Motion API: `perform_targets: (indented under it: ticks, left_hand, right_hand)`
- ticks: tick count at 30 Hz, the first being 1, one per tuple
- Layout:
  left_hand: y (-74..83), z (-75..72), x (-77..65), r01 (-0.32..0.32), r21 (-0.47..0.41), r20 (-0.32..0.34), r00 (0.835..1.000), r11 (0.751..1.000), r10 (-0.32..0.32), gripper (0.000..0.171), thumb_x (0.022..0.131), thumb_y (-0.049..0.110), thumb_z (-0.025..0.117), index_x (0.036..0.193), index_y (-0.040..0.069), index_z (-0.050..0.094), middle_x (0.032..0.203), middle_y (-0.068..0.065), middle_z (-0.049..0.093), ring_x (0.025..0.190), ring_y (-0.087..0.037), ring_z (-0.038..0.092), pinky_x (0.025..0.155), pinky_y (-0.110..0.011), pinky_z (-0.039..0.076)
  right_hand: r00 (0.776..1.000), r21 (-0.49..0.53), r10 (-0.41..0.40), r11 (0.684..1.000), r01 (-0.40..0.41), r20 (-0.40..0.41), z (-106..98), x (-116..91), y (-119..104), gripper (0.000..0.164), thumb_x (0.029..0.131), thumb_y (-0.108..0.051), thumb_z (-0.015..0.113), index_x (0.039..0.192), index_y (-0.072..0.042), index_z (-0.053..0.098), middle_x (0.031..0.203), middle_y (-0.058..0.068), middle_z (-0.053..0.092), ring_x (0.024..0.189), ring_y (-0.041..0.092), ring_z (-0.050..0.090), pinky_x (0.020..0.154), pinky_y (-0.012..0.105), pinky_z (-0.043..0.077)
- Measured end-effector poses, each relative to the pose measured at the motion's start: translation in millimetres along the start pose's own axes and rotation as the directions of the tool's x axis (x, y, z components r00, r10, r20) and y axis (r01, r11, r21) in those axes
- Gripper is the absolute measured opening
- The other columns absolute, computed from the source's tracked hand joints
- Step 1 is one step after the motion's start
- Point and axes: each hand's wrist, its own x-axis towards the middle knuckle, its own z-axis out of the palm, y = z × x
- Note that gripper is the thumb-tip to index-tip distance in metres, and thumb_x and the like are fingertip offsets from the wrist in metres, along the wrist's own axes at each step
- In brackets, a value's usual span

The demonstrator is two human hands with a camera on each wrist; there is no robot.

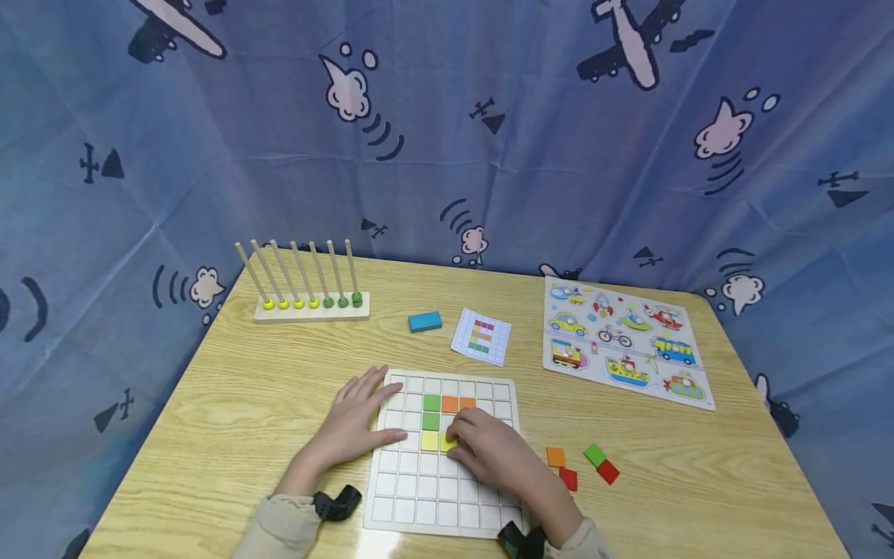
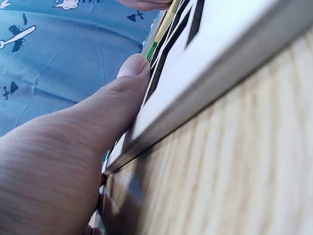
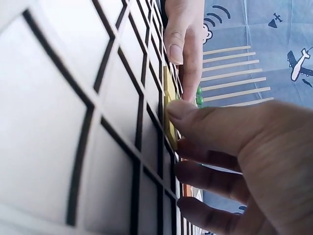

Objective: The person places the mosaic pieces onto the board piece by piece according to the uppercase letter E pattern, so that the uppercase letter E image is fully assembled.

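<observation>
A white grid board [image 1: 417,512] lies on the table, with green tiles [image 1: 431,411], orange tiles [image 1: 458,404] and yellow tiles in its squares. My left hand [image 1: 353,419] rests on the board's left edge, fingers spread. Its thumb [image 2: 132,73] lies across the rim in the left wrist view. Over the middle of the grid, my right hand [image 1: 489,446] pinches a yellow tile [image 1: 447,443] between thumb and fingers. That tile sits right of another yellow tile [image 1: 429,441]. The right thumb [image 3: 183,111] touches yellow in the right wrist view; the fingers partly hide the tile.
Loose orange [image 1: 556,456], green [image 1: 594,454] and red tiles [image 1: 608,471] lie right of the board. Behind it are a pattern card [image 1: 499,341], a blue block [image 1: 424,321] and a bead rack [image 1: 310,314]. A picture puzzle board [image 1: 594,365] lies back right.
</observation>
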Motion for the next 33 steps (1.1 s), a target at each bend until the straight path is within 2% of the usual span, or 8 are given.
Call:
perform_targets:
  ticks: [5,10,13,17,22,25,28,33]
  left_hand:
    - [-1.5,0.6,-1.3,-0.002,0.002,-0.007,1.000,1.000,0.002,0.080,0.082,0.065,0.060,0.147,0.023,0.040,0.161,-0.003,0.016,0.148,-0.023,0.009,0.117,-0.051,0.007]
    - [-1.5,0.5,-2.3,-0.005,-0.004,-0.008,1.000,1.000,0.005,0.080,0.082,0.065,0.060,0.147,0.023,0.040,0.161,-0.003,0.016,0.148,-0.024,0.009,0.117,-0.052,0.007]
    - [-1.1,0.0,-2.3,-0.006,-0.010,-0.011,1.000,1.000,0.006,0.080,0.082,0.065,0.060,0.147,0.023,0.040,0.161,-0.004,0.016,0.148,-0.023,0.009,0.117,-0.052,0.007]
    - [-0.5,-0.7,-1.7,-0.006,-0.014,-0.010,1.000,1.000,0.006,0.080,0.082,0.065,0.061,0.147,0.023,0.040,0.161,-0.003,0.016,0.148,-0.023,0.008,0.117,-0.052,0.007]
    - [0.1,-1.2,-0.9,-0.003,-0.011,0.001,1.000,1.000,0.003,0.080,0.081,0.065,0.061,0.147,0.024,0.039,0.161,-0.003,0.015,0.148,-0.022,0.007,0.117,-0.052,0.006]
    - [0.4,-1.2,-0.5,-0.002,-0.010,0.007,1.000,1.000,0.002,0.081,0.081,0.065,0.061,0.147,0.024,0.039,0.161,-0.002,0.015,0.148,-0.022,0.007,0.117,-0.052,0.006]
    - [0.5,-1.1,-0.3,0.000,-0.012,0.011,1.000,1.000,0.000,0.081,0.081,0.065,0.061,0.147,0.024,0.039,0.161,-0.002,0.015,0.148,-0.022,0.007,0.117,-0.052,0.006]
    - [-0.5,-0.9,0.1,0.002,-0.006,0.013,1.000,1.000,-0.001,0.082,0.081,0.067,0.059,0.147,0.025,0.038,0.161,-0.002,0.014,0.148,-0.022,0.006,0.117,-0.052,0.006]
  right_hand:
    - [0.999,-0.006,0.038,0.999,-0.038,-0.020,-6.6,-10.7,5.4,0.017,0.089,-0.028,0.069,0.102,-0.017,0.067,0.103,-0.006,0.060,0.094,0.010,0.057,0.081,0.031,0.053]
    - [0.982,0.009,0.182,0.983,-0.182,-0.045,-20.5,-36.3,24.6,0.017,0.087,-0.025,0.071,0.101,-0.018,0.066,0.101,-0.009,0.061,0.094,0.008,0.057,0.082,0.030,0.052]
    - [0.944,0.047,0.329,0.943,-0.328,-0.008,-31.6,-55.9,39.5,0.020,0.086,-0.024,0.072,0.104,-0.017,0.066,0.103,-0.007,0.061,0.097,0.010,0.057,0.086,0.033,0.052]
    - [0.864,0.079,0.502,0.860,-0.504,0.047,-44.2,-84.3,61.8,0.028,0.085,-0.022,0.073,0.110,-0.012,0.064,0.105,0.001,0.061,0.097,0.018,0.057,0.088,0.042,0.051]
    - [0.779,0.097,0.623,0.773,-0.627,0.075,-48.0,-115.2,86.3,0.041,0.084,-0.024,0.073,0.117,-0.003,0.060,0.105,0.010,0.058,0.088,0.021,0.053,0.078,0.040,0.051]
    - [0.754,0.096,0.651,0.748,-0.657,0.090,-47.0,-126.1,94.6,0.046,0.083,-0.027,0.075,0.116,0.000,0.059,0.103,0.011,0.057,0.086,0.021,0.051,0.074,0.038,0.050]
    - [0.746,0.087,0.659,0.741,-0.666,0.095,-44.4,-131.1,98.4,0.046,0.082,-0.026,0.075,0.115,0.002,0.060,0.104,0.013,0.057,0.088,0.023,0.052,0.077,0.042,0.051]
    - [0.767,0.097,0.640,0.761,-0.641,0.046,-40.1,-129.0,98.0,0.034,0.085,-0.015,0.072,0.114,0.001,0.060,0.105,0.013,0.058,0.090,0.023,0.053,0.080,0.044,0.052]
